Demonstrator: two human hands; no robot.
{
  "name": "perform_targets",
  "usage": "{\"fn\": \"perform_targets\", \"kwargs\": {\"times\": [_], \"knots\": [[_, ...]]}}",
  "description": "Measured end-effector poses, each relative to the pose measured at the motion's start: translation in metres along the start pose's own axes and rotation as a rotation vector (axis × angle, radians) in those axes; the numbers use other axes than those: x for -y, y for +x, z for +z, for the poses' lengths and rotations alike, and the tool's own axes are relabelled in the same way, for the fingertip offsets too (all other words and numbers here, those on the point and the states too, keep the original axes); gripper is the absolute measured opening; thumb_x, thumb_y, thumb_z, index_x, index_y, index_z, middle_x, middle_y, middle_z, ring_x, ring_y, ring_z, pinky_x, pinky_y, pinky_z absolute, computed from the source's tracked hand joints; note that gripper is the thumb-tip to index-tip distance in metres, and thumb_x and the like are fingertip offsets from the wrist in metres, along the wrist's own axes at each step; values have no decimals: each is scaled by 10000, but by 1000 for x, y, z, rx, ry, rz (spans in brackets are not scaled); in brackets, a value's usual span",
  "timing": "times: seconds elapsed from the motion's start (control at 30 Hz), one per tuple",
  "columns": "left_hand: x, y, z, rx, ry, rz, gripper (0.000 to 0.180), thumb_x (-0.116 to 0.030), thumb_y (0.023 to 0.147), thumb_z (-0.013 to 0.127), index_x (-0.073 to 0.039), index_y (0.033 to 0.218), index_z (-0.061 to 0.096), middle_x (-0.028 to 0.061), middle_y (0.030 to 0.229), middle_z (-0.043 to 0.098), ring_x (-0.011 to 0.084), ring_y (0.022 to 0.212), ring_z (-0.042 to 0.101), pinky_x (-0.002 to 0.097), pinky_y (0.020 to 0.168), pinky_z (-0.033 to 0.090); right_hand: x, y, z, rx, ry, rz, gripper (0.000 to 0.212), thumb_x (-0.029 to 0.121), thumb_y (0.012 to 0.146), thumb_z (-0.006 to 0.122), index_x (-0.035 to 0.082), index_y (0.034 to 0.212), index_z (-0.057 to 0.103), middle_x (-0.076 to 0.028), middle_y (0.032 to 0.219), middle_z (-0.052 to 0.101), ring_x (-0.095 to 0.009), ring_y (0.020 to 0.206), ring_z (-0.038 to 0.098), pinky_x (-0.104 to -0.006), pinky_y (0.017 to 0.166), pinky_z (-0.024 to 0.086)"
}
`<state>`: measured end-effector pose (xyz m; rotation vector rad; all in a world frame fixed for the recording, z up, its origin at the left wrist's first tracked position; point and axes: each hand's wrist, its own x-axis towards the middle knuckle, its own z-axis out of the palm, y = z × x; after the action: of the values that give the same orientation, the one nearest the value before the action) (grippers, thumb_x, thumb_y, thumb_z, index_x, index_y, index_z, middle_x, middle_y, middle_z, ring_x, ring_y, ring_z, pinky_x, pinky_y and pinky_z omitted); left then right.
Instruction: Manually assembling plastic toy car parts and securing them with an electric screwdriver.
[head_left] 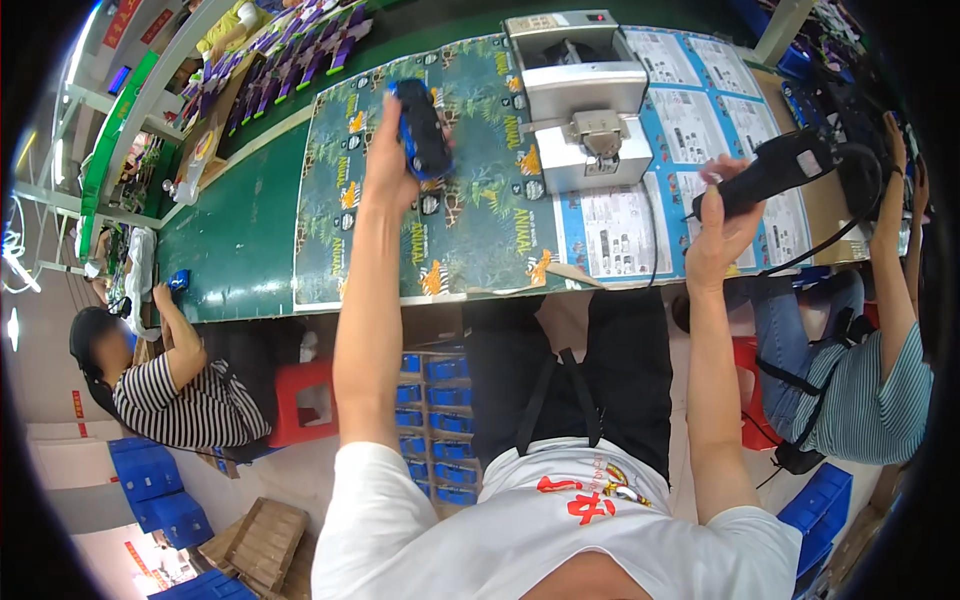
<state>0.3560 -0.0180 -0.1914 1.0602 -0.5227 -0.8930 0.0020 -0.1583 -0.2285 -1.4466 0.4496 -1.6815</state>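
Note:
My left hand (390, 160) is closed around a toy car (426, 132) with a blue body and a black underside turned up. It holds the car above the printed sheets on the left part of the bench. On the right, my right hand (728, 228) grips a black electric screwdriver (782, 170), its thin tip pointing left and a cord running from its back end. Between the two hands stands a silver metal machine (588, 92) with a small bracket-like part on its front, which neither hand touches.
Printed cardboard sheets (460, 215) cover the green bench (232, 225). Rows of purple and green parts (300, 65) lie at the far left. A person in stripes (165, 400) sits left, another person (850, 385) right. Trays of blue pieces (435, 425) stand below the bench.

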Motion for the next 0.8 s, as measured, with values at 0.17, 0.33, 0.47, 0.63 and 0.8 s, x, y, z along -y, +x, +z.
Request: {"fn": "perform_targets", "kwargs": {"times": [0.17, 0.33, 0.47, 0.63, 0.8], "knots": [[35, -83, 20, 125, -452, -192, 760, -714, 962, 366, -45, 1277, 546, 105, 976, 649, 232, 762, 663, 402, 688, 588, 1, 2, -11, -220, -218, -120, 528, 141, 961, 591, -64, 1387, 356, -206, 1412, 468, -313, 1315, 471, -467, 1142, 334], [51, -103, 32, 140, -545, -166, 826, -757, 935, 336, -36, 1288, 533, 99, 946, 648, 226, 766, 656, 392, 684, 586, 41, -50, -3, -12, -481, -364, 520, 49, 872, 649, -106, 1319, 436, -231, 1340, 527, -324, 1246, 521, -463, 1086, 378], [57, -106, 23, 154, -587, -110, 811, -731, 961, 317, -26, 1308, 519, 113, 970, 638, 242, 810, 638, 398, 722, 575, 65, -77, 67, 615, -404, -316, 483, 80, 734, 766, 24, 1195, 632, -119, 1238, 668, -352, 1145, 589, -450, 985, 456], [57, -109, 30, 120, -613, -89, 783, -730, 968, 295, -47, 1277, 525, 99, 943, 646, 241, 801, 660, 403, 713, 580, 51, -89, 110, 795, -278, -336, 497, 85, 758, 750, 40, 1241, 639, -78, 1256, 664, -313, 1229, 577, -499, 1049, 437], [59, -108, 27, 117, -620, -92, 763, -712, 977, 310, -47, 1286, 520, 104, 958, 648, 249, 812, 659, 412, 712, 581, 32, -97, 96, 727, -170, -324, 441, 58, 719, 758, 33, 1153, 682, -89, 1133, 706, -305, 1086, 645, -458, 982, 488]]}}
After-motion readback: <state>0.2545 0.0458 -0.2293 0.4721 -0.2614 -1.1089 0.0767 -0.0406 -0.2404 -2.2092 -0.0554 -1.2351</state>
